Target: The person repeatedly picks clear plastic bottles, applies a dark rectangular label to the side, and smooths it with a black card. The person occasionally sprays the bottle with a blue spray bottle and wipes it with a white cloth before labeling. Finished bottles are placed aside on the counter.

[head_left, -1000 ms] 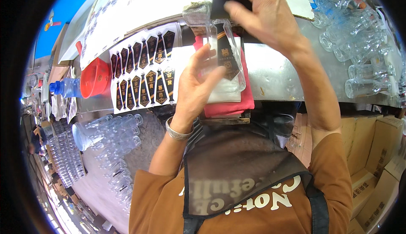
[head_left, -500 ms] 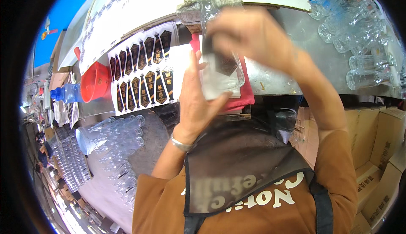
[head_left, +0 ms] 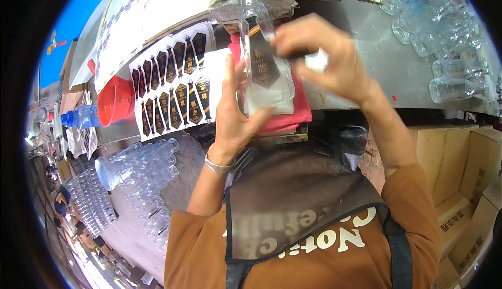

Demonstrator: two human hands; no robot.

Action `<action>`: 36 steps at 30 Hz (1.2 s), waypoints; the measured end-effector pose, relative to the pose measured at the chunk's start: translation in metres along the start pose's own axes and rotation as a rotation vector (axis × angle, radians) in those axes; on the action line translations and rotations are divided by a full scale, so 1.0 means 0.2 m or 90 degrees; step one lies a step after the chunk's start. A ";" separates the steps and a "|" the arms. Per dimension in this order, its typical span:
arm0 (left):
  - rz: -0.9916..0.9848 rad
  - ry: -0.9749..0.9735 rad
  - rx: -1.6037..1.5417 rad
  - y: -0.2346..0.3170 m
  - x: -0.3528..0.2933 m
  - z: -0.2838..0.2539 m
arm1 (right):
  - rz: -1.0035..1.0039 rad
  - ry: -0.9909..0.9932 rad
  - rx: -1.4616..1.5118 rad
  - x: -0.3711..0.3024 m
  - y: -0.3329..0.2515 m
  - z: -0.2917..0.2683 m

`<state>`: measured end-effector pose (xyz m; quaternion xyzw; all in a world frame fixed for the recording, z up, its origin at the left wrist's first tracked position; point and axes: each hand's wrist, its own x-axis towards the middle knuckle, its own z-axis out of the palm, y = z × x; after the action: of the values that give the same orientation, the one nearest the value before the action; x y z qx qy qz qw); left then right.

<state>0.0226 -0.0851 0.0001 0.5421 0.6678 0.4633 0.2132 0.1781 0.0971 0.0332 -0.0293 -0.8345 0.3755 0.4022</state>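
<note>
A clear glass bottle (head_left: 282, 91) lies in front of me, its neck pointing away. On its upper face is a black, pointed decal (head_left: 263, 61) with gold marks. My left hand (head_left: 232, 116) holds the bottle's left side and base, with the thumb by the lower corner. My right hand (head_left: 327, 61), slightly blurred, is closed just right of the bottle; something dark shows under its curled fingers, too hidden to name. Under the bottle are a pink-red cloth (head_left: 302, 103) and a folded grey cloth (head_left: 219, 8) by its neck.
A white sheet of black decals (head_left: 170, 82) lies to the left, near a red plastic container (head_left: 116, 101) and a blue-capped bottle (head_left: 83, 116). Glass bottles stand at lower left (head_left: 138, 169) and lie at upper right (head_left: 457, 88). Cardboard boxes (head_left: 444, 158) sit at right.
My right hand has moved right, off the bottle's face, uncovering the black decal. My left hand stays at the bottle's side. The whole view has shifted slightly.
</note>
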 end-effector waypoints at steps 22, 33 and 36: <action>0.032 0.080 -0.018 0.03 -0.05 0.02 | 0.044 -0.250 -0.104 0.16 -0.39 0.11; 0.048 0.020 -0.064 -0.05 -0.03 -0.02 | 0.130 -0.069 -0.371 0.42 -0.01 0.00; 0.010 -0.002 -0.063 -0.03 -0.04 -0.03 | 0.118 -0.044 -0.346 0.43 0.03 -0.03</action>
<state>0.0168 -0.0939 -0.0038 0.5372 0.6393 0.4965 0.2369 0.1238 0.1352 0.0876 -0.1993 -0.9115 0.1737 0.3150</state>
